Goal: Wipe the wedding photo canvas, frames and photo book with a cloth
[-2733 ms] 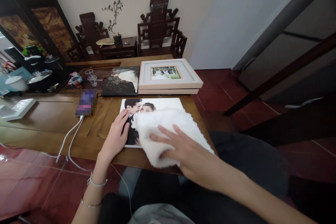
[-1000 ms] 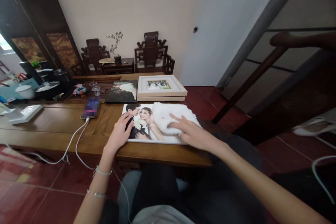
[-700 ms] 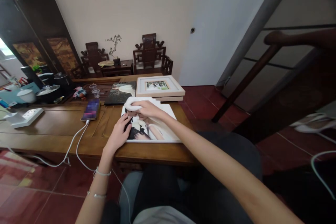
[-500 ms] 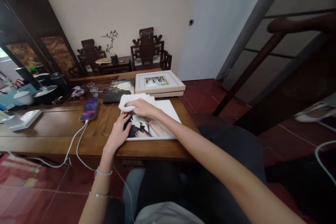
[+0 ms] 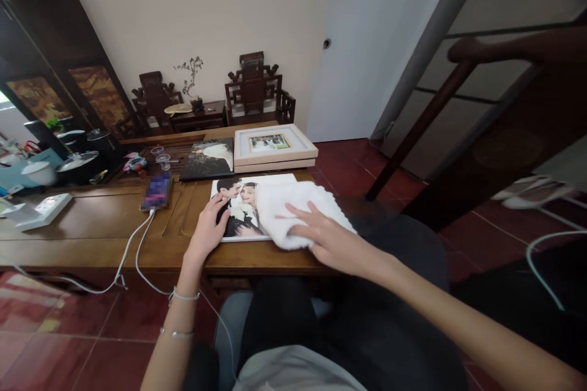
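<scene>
A photo panel [image 5: 238, 220] with a picture of a couple lies flat near the table's front edge. My left hand [image 5: 211, 227] rests on its left edge, fingers stretched out and holding nothing. Over the panel's right half spreads a fluffy white cloth [image 5: 275, 208], reaching past the table's right edge. My right hand [image 5: 328, 235] presses and holds the cloth from above, some fingers spread and one partly sunk in its folds. The panel's right side is hidden beneath the cloth.
Behind the panel lie a dark photo album [image 5: 208, 159] and stacked pale wooden picture frames [image 5: 277, 149]. A phone [image 5: 156, 190] with a white cable [image 5: 132, 232] is on the left, near a white power strip [image 5: 44, 211]. A wooden railing [image 5: 422, 125] rises at right.
My right hand has swept the cloth from the panel's upper left to its right side, uncovering the couple's picture. The cloth is now spread wider. My left hand has stayed at the left edge.
</scene>
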Demonstrator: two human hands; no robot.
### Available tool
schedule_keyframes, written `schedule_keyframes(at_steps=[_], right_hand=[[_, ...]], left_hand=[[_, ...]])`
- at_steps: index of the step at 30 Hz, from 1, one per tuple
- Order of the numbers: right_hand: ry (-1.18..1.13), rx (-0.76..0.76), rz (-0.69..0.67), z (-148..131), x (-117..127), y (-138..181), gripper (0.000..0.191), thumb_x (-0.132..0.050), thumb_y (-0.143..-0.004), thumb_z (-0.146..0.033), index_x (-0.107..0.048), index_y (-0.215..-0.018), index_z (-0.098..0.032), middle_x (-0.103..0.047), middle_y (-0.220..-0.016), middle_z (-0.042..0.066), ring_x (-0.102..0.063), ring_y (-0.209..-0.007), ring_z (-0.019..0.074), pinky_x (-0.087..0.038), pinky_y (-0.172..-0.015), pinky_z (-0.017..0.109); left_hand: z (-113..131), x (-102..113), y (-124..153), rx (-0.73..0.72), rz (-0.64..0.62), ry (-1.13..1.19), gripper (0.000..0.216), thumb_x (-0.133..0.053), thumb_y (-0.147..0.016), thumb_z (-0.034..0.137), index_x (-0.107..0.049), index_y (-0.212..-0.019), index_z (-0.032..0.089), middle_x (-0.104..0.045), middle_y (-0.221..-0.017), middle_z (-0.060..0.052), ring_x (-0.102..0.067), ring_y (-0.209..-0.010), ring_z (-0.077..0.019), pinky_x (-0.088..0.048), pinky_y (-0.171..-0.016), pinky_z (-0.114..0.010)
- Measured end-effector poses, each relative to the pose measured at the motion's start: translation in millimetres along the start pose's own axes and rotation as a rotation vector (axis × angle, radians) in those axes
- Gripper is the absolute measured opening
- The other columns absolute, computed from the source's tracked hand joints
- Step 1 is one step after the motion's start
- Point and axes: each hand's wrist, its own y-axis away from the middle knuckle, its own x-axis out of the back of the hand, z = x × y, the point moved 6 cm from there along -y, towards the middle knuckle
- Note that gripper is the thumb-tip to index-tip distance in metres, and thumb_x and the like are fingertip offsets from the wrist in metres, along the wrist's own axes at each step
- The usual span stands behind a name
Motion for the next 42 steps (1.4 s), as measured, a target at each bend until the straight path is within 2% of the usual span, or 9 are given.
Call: schedule_keyframes(at_steps=[5, 12, 16, 19, 23, 29, 32, 36, 42], right_hand=[[-0.072, 0.127, -0.055, -25, 2, 17, 0.066, -0.039, -0.057, 0.003, -0.069, -0.111, -0.022, -0.056, -0.145, 0.007, -0.025, -0.149, 0.0248, -0.011, -0.122, 0.060], [-0.006, -0.018, 0.067, 51, 20, -63, 0.059, -0.040, -0.068, 0.000, -0.069, -0.115, -0.021, -0.068, -0.128, 0.007, -0.049, -0.135, 0.0300, -0.027, -0.117, 0.057], [0.043, -0.058, 0.161, 67, 24, -88, 0.054, -0.041, -0.073, -0.003, -0.069, -0.116, -0.020, -0.067, -0.129, 0.009, -0.059, -0.124, 0.0303, -0.038, -0.110, 0.052], [0.053, -0.068, 0.129, 53, 19, -71, 0.056, -0.040, -0.071, -0.001, -0.068, -0.116, -0.018, -0.065, -0.133, 0.011, -0.046, -0.138, 0.0319, -0.031, -0.113, 0.059], [-0.011, -0.019, 0.019, 9, 8, -13, 0.061, -0.039, -0.065, 0.001, -0.067, -0.115, -0.019, -0.063, -0.136, 0.011, -0.032, -0.146, 0.0269, -0.018, -0.119, 0.060], [-0.064, 0.128, -0.077, -43, 3, 42, 0.056, -0.043, -0.059, -0.001, -0.069, -0.104, -0.021, -0.060, -0.140, 0.010, -0.033, -0.146, 0.0251, -0.014, -0.122, 0.056], [-0.047, 0.100, -0.010, -23, 10, 21, 0.056, -0.043, -0.059, -0.002, -0.070, -0.104, -0.022, -0.065, -0.133, 0.009, -0.044, -0.140, 0.0271, -0.025, -0.118, 0.055], [-0.006, -0.009, 0.090, 35, 24, -36, 0.054, -0.043, -0.063, -0.005, -0.071, -0.106, -0.020, -0.074, -0.113, 0.007, -0.066, -0.111, 0.0278, -0.041, -0.107, 0.048], [-0.039, -0.090, 0.214, 83, 36, -92, 0.052, -0.041, -0.068, -0.005, -0.073, -0.108, -0.017, -0.073, -0.118, 0.007, -0.066, -0.109, 0.0253, -0.048, -0.094, 0.032]], left_hand=[[2, 1, 1, -0.029, 0.000, -0.007, 0.040, -0.050, -0.094, 0.028, -0.063, -0.129, 0.014, -0.053, -0.147, -0.015, -0.047, -0.140, -0.0256, -0.032, -0.120, -0.044], [2, 3, -1, -0.032, -0.028, -0.013, 0.041, -0.051, -0.093, 0.028, -0.063, -0.130, 0.012, -0.050, -0.149, -0.016, -0.046, -0.141, -0.0263, -0.031, -0.120, -0.044], [2, 4, -2, -0.025, -0.025, -0.011, 0.041, -0.051, -0.093, 0.028, -0.063, -0.129, 0.011, -0.051, -0.148, -0.017, -0.046, -0.140, -0.0271, -0.031, -0.120, -0.045], [1, 3, -2, -0.027, -0.017, -0.012, 0.040, -0.051, -0.093, 0.028, -0.064, -0.128, 0.014, -0.052, -0.148, -0.016, -0.047, -0.140, -0.0269, -0.032, -0.120, -0.046], [-1, 2, -2, -0.035, -0.003, -0.012, 0.038, -0.052, -0.093, 0.028, -0.065, -0.126, 0.016, -0.055, -0.146, -0.014, -0.049, -0.138, -0.0257, -0.034, -0.119, -0.045], [0, 2, -1, -0.051, 0.006, -0.018, 0.038, -0.052, -0.093, 0.028, -0.065, -0.127, 0.014, -0.055, -0.145, -0.015, -0.050, -0.137, -0.0260, -0.036, -0.118, -0.044], [0, 2, -2, -0.061, -0.003, -0.016, 0.041, -0.051, -0.093, 0.028, -0.062, -0.131, 0.015, -0.054, -0.146, -0.014, -0.048, -0.139, -0.0252, -0.034, -0.119, -0.044], [0, 3, -3, -0.063, -0.018, -0.025, 0.041, -0.052, -0.093, 0.029, -0.062, -0.130, 0.017, -0.054, -0.147, -0.012, -0.047, -0.139, -0.0243, -0.033, -0.120, -0.044], [0, 5, -4, -0.058, -0.008, -0.015, 0.039, -0.052, -0.093, 0.032, -0.065, -0.127, 0.018, -0.055, -0.145, -0.012, -0.050, -0.138, -0.0245, -0.035, -0.119, -0.043]])
